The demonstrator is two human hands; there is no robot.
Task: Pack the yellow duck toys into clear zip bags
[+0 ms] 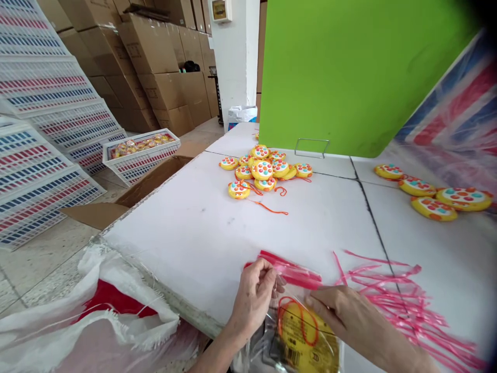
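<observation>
A clear plastic bag is at the table's near edge, its upper part between my two hands. Through the film I see a yellow toy with an orange cord looped over it, and dark print with a barcode. My left hand pinches the bag's top edge between thumb and fingers. On the other side, my right hand has its fingers closed at the bag's upper right edge; its fingertips are partly hidden. Just beyond my hands lies a bundle of flat pink plastic strips.
Loose pink strips spread to the right. Yellow button toys with orange cords are piled mid-table; several more toys lie right. A green board stands behind. Left are a carton, a white sack and plastic baskets.
</observation>
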